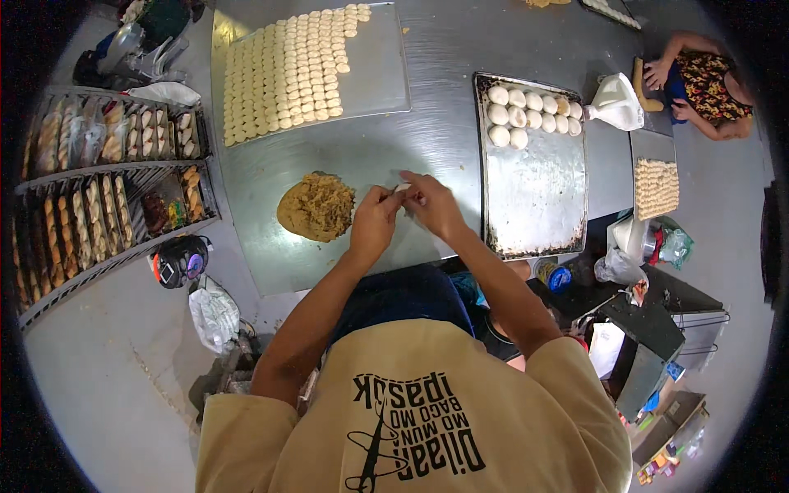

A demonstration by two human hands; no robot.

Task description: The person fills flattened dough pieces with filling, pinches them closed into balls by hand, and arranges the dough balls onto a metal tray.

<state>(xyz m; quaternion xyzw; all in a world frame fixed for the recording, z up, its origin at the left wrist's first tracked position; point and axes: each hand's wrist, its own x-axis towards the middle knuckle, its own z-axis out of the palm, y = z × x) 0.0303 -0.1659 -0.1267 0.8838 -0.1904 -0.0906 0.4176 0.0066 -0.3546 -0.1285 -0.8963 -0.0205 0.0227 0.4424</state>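
Over the metal table [427, 255], my left hand [378, 218] and my right hand [433, 204] meet with fingers pinched together. Between them is a small pale piece of dough [402, 187], mostly covered by the fingers. A mound of crumbly brown filling [316, 207] lies on the table just left of my left hand. To the right of my right hand is a worn baking tray [534, 193]. Rows of round white dough balls [532, 100] occupy its far end.
Far left, a metal sheet [374, 86] carries many small dough pieces [283, 74]. Bread racks [115, 172] stand left of the table. A white plastic container [616, 103] is beyond the tray. Another person [711, 82] works at the far right, near a smaller batch of dough pieces [657, 187].
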